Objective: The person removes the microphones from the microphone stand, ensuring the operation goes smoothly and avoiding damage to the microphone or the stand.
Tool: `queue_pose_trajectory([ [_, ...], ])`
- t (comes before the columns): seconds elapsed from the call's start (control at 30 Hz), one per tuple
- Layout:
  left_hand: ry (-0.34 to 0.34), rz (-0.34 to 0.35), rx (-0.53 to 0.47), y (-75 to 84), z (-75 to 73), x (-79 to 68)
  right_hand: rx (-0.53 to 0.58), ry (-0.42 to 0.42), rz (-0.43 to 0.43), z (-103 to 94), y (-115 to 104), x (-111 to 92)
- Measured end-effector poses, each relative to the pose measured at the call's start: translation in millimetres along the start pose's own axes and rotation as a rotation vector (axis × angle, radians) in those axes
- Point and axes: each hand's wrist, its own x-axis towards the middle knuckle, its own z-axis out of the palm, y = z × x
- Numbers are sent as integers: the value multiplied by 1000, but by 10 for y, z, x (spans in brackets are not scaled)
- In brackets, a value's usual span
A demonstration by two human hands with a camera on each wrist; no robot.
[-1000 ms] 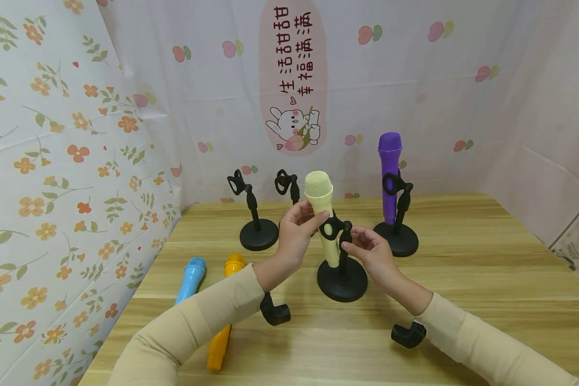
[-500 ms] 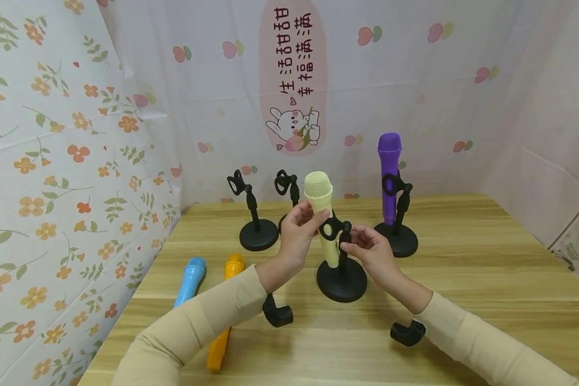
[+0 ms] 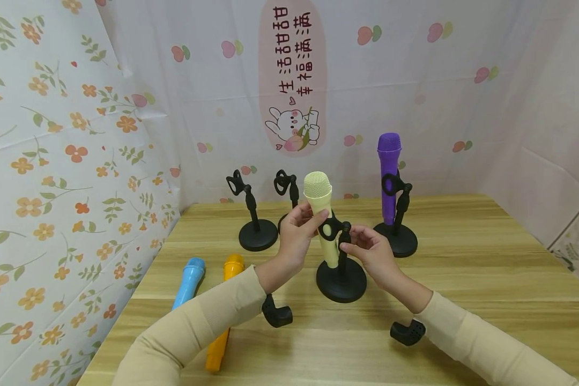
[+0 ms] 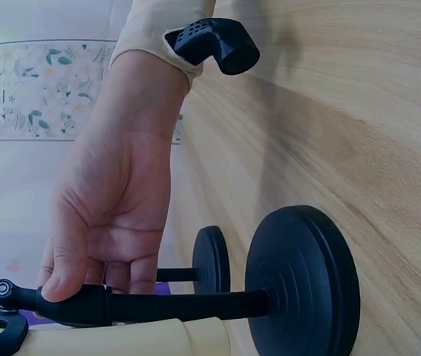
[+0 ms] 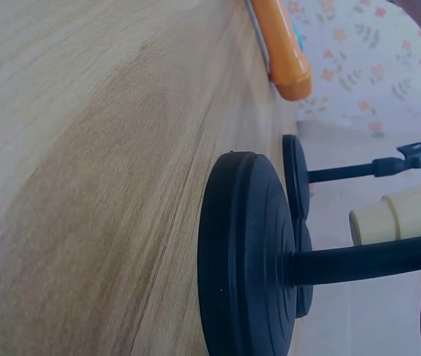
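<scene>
The left hand point(image 3: 295, 240) grips a pale-yellow plastic microphone point(image 3: 330, 252), near-upright beside the black round-based stand point(image 3: 341, 287) the right hand point(image 3: 373, 254) pinches.

- To your left, a floral cloth point(image 3: 77, 153)
- Facing you, a pale backdrop point(image 3: 391, 96) printed with a cartoon rabbit point(image 3: 289, 126)
- Before you, a wood-grain table point(image 3: 487, 257)

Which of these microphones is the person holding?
The pale yellow microphone, held below its mesh head by the left hand. No hand touches the others: the purple one is on a stand; the blue one and orange one lie on the table.
</scene>
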Motion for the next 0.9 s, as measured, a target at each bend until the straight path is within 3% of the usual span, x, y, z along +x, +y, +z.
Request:
queue_pose_trajectory([
  [0.47, -30, 44, 58, 7, -24, 8, -13, -12, -38, -9, 41, 36],
  [0.9, -46, 33, 51, 65, -31, 21, -3, -29, -87, -23, 87, 41],
])
